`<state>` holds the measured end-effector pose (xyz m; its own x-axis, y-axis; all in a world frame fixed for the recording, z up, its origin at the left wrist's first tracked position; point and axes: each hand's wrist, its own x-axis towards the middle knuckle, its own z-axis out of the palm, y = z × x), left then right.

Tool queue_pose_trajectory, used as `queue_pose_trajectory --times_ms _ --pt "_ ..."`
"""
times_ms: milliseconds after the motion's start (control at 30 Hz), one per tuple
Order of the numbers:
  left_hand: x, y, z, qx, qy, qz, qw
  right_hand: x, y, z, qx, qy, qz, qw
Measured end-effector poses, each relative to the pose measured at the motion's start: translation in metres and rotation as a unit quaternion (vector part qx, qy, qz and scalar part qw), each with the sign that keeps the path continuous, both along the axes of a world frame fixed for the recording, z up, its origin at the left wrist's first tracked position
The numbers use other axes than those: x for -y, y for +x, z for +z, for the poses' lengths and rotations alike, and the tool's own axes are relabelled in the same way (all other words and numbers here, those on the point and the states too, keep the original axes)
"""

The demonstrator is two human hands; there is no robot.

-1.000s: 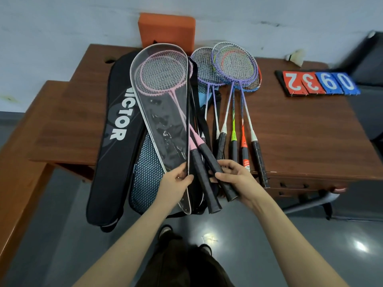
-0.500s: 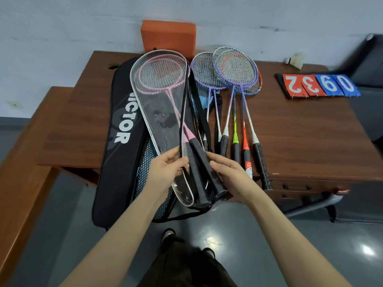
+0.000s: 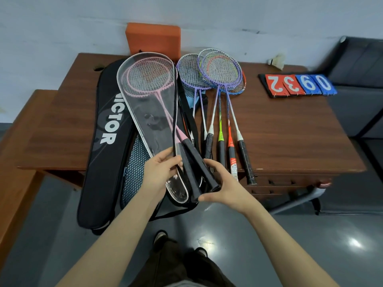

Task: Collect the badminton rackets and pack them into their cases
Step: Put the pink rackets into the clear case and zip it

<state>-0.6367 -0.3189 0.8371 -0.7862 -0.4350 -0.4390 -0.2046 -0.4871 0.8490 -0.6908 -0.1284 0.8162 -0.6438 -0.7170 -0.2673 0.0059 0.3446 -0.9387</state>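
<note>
Packing of the pink rackets [image 3: 148, 79] into the clear case [image 3: 145, 112] was the step in hand, judged from the head view, the only one given. Their heads and shafts lay inside the case while the black grips [image 3: 199, 162] still stuck out at its open lower end. The case edge was pinched by the left hand [image 3: 160, 172], fingers curled on the plastic near the mouth. The grips were cupped from the right and below by the right hand [image 3: 219, 187], thumb under the butt ends, fingers bent loosely round them.

A further push of the grips into the mouth seemed called for next, with the case held steady, and then closing, though no zip could be made out.

Four or five loose rackets [image 3: 219, 79] lay just right of the case on the worktop [image 3: 290, 131], grips pointing at the near edge, one overhanging it. A black Victor case [image 3: 103, 131] and a mesh case [image 3: 134, 168] lay under and left of the clear one, both hanging well over the near edge towards the floor. Open worktop was seen right of the rackets; a scoreboard [image 3: 298, 84] and shuttlecock [image 3: 276, 61] lay well apart at the back.
</note>
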Motion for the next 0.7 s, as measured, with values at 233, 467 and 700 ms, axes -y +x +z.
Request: queue_pose_trajectory --times_ms 233,467,700 --pt "-0.004 0.001 0.01 -0.001 -0.044 -0.001 0.999 0.013 0.001 0.001 -0.056 -0.048 -0.178 0.981" --pt "0.0 -0.005 0.018 -0.011 -0.052 -0.004 0.999 0.012 0.002 0.014 0.052 -0.128 -0.125 0.982" --pt "0.011 -0.009 0.024 -0.023 -0.069 -0.011 0.997 0.001 -0.016 0.021 0.11 -0.138 -0.038 0.983"
